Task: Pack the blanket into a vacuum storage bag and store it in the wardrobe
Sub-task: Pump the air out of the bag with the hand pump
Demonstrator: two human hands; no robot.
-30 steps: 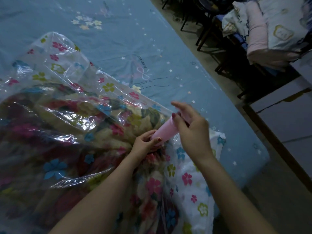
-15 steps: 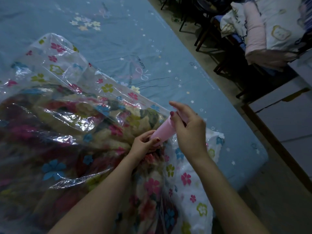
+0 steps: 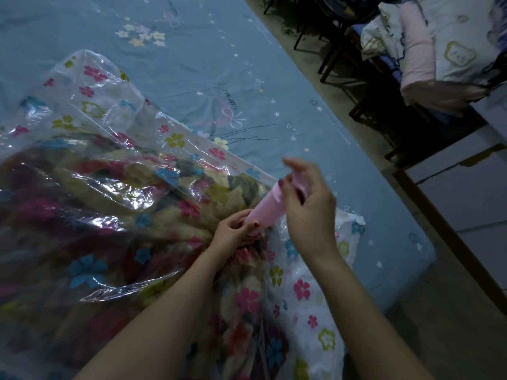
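Pink plastic, a short hand pump point(image 3: 265, 210), stands tilted on the vacuum storage bag point(image 3: 90, 100) in the head view, its lower end planted on the bag near the middle of the scene and its upper end leaning up to the right. The left hand point(image 3: 235, 231) curls round the pump's base, fingers wrapped and a painted thumbnail lying on the pink barrel, pressing it down into the plastic. The right hand point(image 3: 307, 200) is at the pump's upper end, thumb and curled fingers closing on the handle while the forefinger sticks out loose above it (that hand is blurred, so the exact hold is hard to read). Inside the clear, flower-printed bag lies the blanket point(image 3: 82, 209), a thick fleece in dark red, cream and green blooms, filling the near left of the scene; the plastic above it is wrinkled and shiny, and the bag's far corner stands puffed up and empty of cloth. All of this rests on a bed point(image 3: 219, 64) covered with a blue sheet printed with stars and small flowers. To the far right, across a strip of floor point(image 3: 466, 311), dark chair legs point(image 3: 332, 58) show, with pale bedding point(image 3: 444, 48) heaped above them
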